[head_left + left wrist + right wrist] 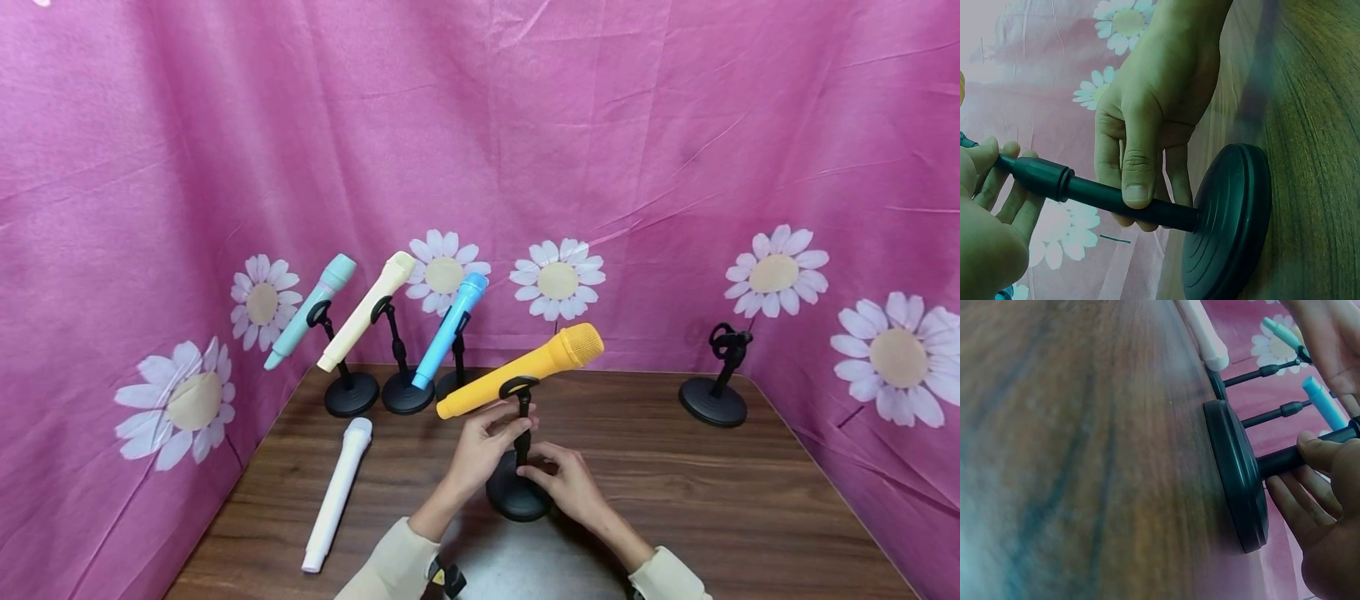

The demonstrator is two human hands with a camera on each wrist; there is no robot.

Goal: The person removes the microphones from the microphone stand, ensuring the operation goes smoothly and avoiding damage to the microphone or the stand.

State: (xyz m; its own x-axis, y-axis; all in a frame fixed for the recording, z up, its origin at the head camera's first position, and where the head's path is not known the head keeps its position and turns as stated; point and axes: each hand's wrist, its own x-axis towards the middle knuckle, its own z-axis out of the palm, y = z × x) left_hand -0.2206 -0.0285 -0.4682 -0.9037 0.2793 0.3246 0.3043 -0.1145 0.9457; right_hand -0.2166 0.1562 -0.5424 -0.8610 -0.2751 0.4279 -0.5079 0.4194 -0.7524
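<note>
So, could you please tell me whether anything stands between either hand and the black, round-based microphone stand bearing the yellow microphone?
Nothing visible does: the left hand holds the black, round-based stand higher up, and the right hand holds it lower down. The yellow microphone sits above both.

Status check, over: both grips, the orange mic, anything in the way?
Left grip high on stand, right grip lower. Orange mic seated at its top, tilted. Nothing seen blocking; white mic lies off to the left.
</note>
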